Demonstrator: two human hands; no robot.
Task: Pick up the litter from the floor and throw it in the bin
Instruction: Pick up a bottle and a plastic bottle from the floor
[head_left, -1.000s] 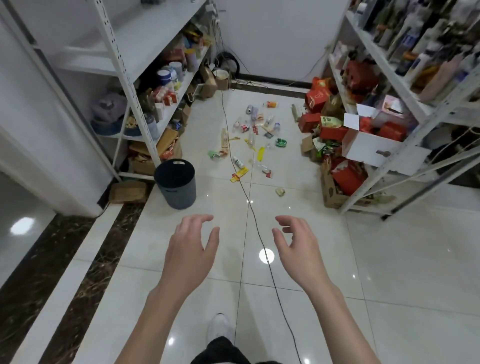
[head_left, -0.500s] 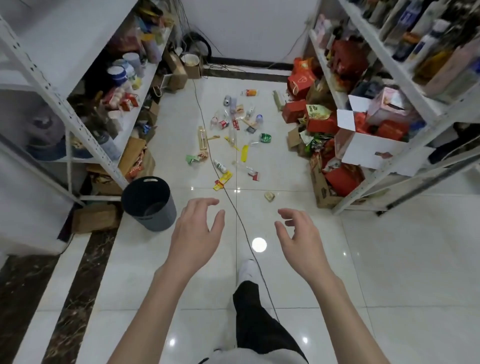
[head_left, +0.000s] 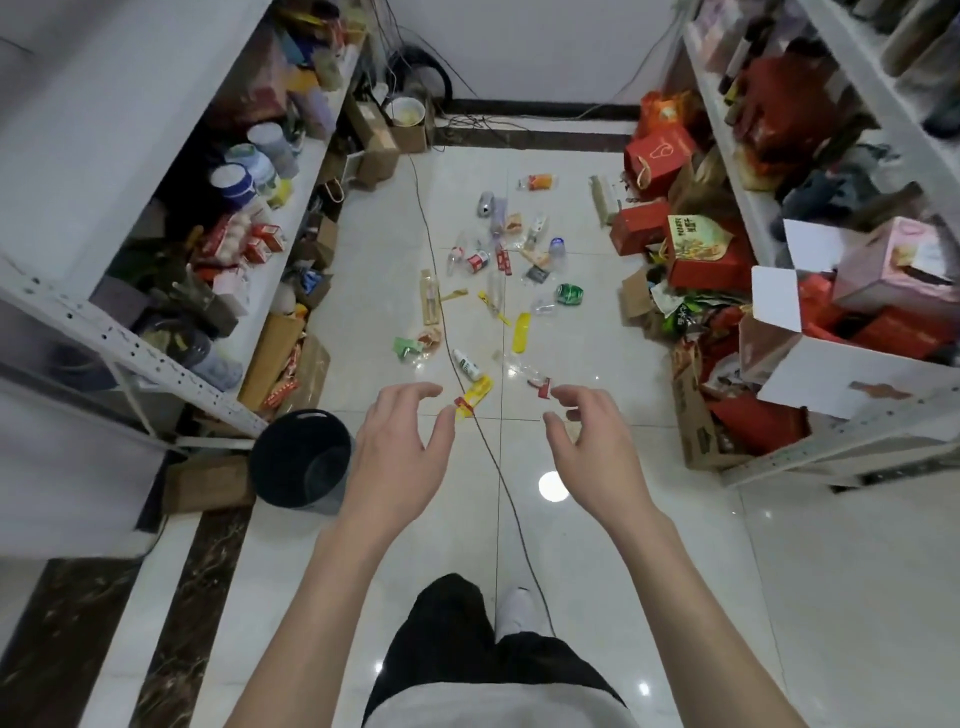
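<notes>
The left hand (head_left: 400, 457) and right hand (head_left: 587, 452) hover over the tiled floor (head_left: 597, 597). Both are released, with fingers loosely curved and grasping nothing. A black cable (head_left: 511, 509) runs between them. The dark round bin (head_left: 298, 457) stands upright at the floor's left edge, beside the shelving (head_left: 130, 343). The litter (head_left: 477, 261) lies mid-floor beyond the hands: a yellow wrapper (head_left: 475, 397) nearest, then a white tube (head_left: 466, 364), a yellow strip (head_left: 521, 325) and a green can (head_left: 569, 293).

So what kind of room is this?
Probably a storeroom: white metal shelving on both sides crammed with boxes and bottles, red gift boxes piled on the tiled floor, and a dark bin beside the left rack.
</notes>
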